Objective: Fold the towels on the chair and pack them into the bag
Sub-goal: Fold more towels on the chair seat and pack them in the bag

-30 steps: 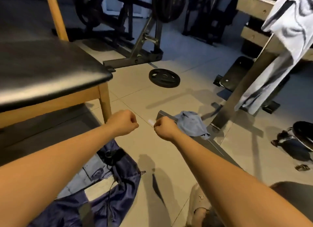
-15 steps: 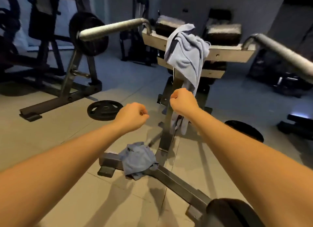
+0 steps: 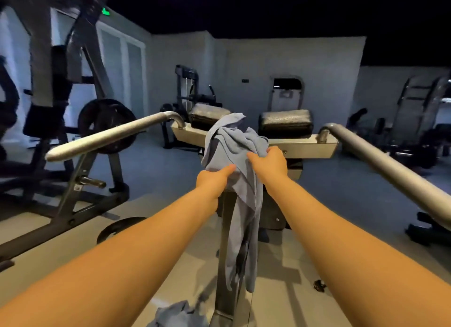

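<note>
Limp, light grey-blue cloth towel (image 3: pixel 233 141) on the metal gym frame (image 3: pixel 307 146): right hand (image 3: pixel 268 164) grips the bunch, left hand (image 3: pixel 212 180) touches flat-fingered. I'd grab 2 corners.

Right grip (image 3: pixel 268 162) clutches the blue towel (image 3: pixel 231 141) draped on the beam (image 3: pixel 310 146), left grip (image 3: pixel 213 180) touching it.

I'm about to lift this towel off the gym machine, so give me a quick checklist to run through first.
1. The right hand grips the towel: ok, fingers curl over a fold.
2. The left hand has a grip: cannot tell; it touches the towel, fingers look straight.
3. The towel is free of the crossbar: not ok, it's draped over it.
4. The floor towel is collected: not ok, it lies below, untouched.
5. The bag is ready: cannot tell, out of view.
</note>
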`<state>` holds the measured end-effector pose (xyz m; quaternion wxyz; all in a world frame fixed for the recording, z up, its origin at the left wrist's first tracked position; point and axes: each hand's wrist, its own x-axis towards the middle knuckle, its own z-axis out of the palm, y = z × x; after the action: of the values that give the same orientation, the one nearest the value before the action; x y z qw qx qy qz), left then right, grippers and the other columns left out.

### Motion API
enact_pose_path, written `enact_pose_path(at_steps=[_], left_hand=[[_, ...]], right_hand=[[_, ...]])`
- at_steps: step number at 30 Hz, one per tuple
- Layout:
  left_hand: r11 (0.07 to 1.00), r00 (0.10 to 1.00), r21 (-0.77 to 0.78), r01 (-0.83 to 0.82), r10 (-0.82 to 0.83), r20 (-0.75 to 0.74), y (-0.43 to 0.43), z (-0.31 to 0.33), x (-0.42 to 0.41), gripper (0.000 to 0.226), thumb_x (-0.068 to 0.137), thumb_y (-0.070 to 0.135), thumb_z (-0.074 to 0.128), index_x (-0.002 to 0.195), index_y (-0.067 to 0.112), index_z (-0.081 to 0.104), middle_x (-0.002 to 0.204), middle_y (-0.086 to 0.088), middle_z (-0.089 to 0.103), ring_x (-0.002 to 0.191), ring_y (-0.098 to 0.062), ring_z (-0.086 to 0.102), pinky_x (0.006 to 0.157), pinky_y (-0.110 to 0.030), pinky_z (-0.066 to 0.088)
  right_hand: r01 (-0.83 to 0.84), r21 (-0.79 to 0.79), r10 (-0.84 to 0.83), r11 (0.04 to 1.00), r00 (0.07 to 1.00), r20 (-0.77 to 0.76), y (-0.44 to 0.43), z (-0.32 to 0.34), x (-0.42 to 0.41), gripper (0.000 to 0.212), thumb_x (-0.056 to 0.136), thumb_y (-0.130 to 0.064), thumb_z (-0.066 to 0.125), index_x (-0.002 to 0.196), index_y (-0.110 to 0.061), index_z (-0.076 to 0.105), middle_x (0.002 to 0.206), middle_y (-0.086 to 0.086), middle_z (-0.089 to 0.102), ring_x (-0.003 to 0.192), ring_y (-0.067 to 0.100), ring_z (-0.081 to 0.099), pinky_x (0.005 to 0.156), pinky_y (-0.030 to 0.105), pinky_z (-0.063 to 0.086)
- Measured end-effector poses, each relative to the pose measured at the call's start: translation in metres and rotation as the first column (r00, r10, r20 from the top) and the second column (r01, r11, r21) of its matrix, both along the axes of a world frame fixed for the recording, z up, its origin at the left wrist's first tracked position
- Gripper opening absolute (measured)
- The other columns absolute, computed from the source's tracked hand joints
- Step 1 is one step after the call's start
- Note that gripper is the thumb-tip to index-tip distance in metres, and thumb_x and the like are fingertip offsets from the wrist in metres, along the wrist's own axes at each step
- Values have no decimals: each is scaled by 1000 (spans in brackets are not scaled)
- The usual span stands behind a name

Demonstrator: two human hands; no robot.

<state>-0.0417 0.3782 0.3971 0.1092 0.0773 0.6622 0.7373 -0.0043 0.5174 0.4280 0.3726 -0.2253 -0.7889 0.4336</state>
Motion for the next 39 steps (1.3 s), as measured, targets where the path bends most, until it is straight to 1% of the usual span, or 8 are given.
enact_pose_path(at_steps=[4,9,20,24,27,32,35,39], left_hand=[[975,983,152,-163,147,113,13,7,-14,40,85,14,81,118,-4,65,108,-16,71,95,-32,70,77,-41,57],[959,964,111,-261,265,-20,-15,15,-24,15,84,-3,67,77,6,57,75,-11,53,74,-24,47,60,-33,43],[912,886,182,-368,404,-227,-71,59,-24,18,88,17,78,74,14,67,78,-6,66,72,-20,56,71,-36,51],[944,918,113,-310,328,-222,-80,86,-23,12,82,13,83,83,8,72,89,-14,73,78,-26,65,78,-41,60],[966,934,75,-248,259,-247,-83,97,-18,20,83,7,80,98,-5,73,91,-21,70,76,-25,61,72,-38,57],[966,927,-33,-255,235,-293,-88,100,-12,27,83,6,79,104,-8,73,96,-22,74,79,-28,68,80,-43,61],[957,933,-112,-268,229,-278,-95,102,-16,18,85,11,81,95,1,71,87,-12,70,73,-24,65,56,-29,49],[971,967,-94,-222,206,-150,-108,101,-23,18,87,9,80,95,2,65,72,-6,57,53,-13,47,35,-20,33]], right_hand=[[55,40,-53,998,998,-42,13,2,-9,27,89,-22,72,72,-15,53,73,2,54,69,22,52,58,30,42],[-14,-15,12,1000,994,-105,20,16,-5,24,84,-19,74,72,0,67,68,16,67,66,35,66,69,43,60],[-1,-153,-25,988,985,-168,14,57,-9,24,93,-14,68,70,-9,69,79,18,73,76,32,72,73,52,63],[-73,201,78,977,997,-17,-9,52,-5,31,90,-41,73,90,-12,62,86,8,65,83,26,63,75,44,57],[-124,631,-39,765,970,238,-36,54,-2,82,79,-69,70,139,-18,48,126,5,64,111,28,63,77,41,55],[-66,834,-265,548,932,248,-45,54,-9,23,98,-35,61,105,-15,71,104,4,67,99,27,63,81,40,52],[-277,756,-91,593,910,404,-27,69,-4,27,100,-26,60,77,-11,65,79,4,57,88,27,61,76,39,48],[-438,199,357,877,870,340,-1,101,4,24,99,-18,66,80,-2,63,70,14,52,61,26,58,50,29,55]])
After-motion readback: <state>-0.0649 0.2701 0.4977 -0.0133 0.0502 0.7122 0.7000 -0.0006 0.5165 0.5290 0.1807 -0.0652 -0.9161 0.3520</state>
